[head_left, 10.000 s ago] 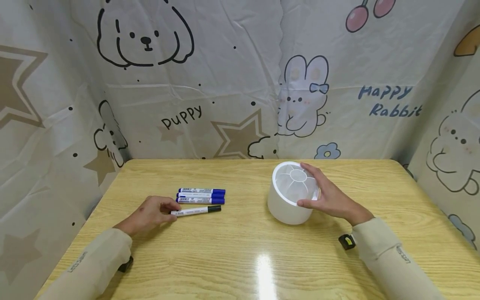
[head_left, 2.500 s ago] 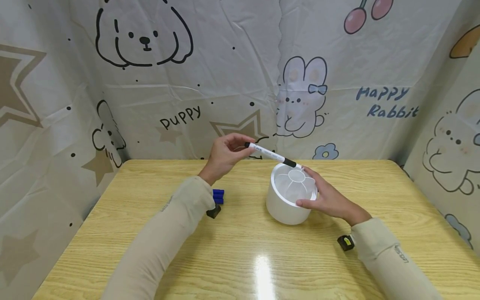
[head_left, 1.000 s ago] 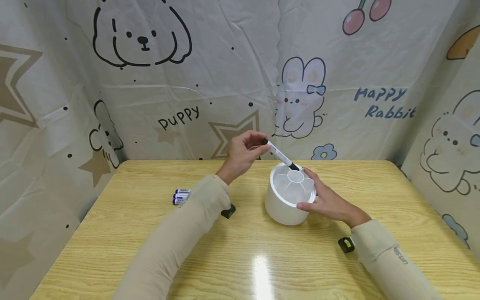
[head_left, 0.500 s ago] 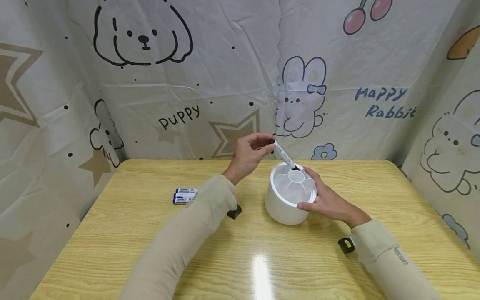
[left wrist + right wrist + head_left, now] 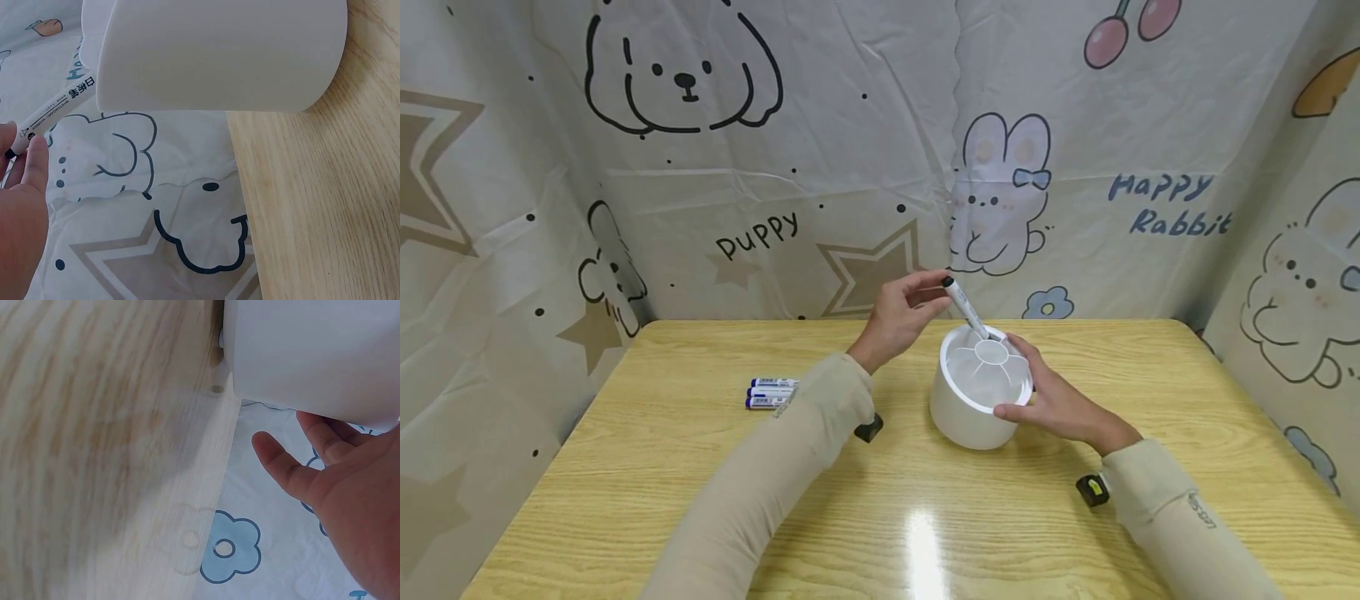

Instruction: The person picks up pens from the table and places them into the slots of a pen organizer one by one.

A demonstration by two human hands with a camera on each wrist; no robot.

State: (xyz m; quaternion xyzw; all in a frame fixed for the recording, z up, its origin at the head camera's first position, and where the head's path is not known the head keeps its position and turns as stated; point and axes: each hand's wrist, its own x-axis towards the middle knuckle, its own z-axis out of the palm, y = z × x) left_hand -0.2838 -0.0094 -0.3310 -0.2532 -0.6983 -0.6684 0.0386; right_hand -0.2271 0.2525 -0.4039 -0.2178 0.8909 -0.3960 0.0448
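In the head view my left hand point(image 5: 904, 317) pinches the upper end of a whiteboard marker point(image 5: 966, 307) between thumb and fingers. The marker leans, its black cap end down inside a rear compartment of a round white pen holder point(image 5: 972, 425). The left wrist view shows printed lettering on the white marker barrel point(image 5: 59, 107), its lower end hidden behind the holder wall. My right hand point(image 5: 1051, 393) grips the holder's right side, thumb at the near rim and fingers round the back. Seven-part dividers show as a central ring with spokes.
Several blue-capped markers point(image 5: 767, 392) lie side by side on the wooden table point(image 5: 700, 492), partly covered by my left sleeve point(image 5: 775, 458). A printed cloth point(image 5: 865, 150) hangs behind the table's far edge and along both sides.
The black-capped marker was lifted off the table and carried right to the holder. It has turned steeper and its capped end has sunk below the rim. My right hand stays on the holder.
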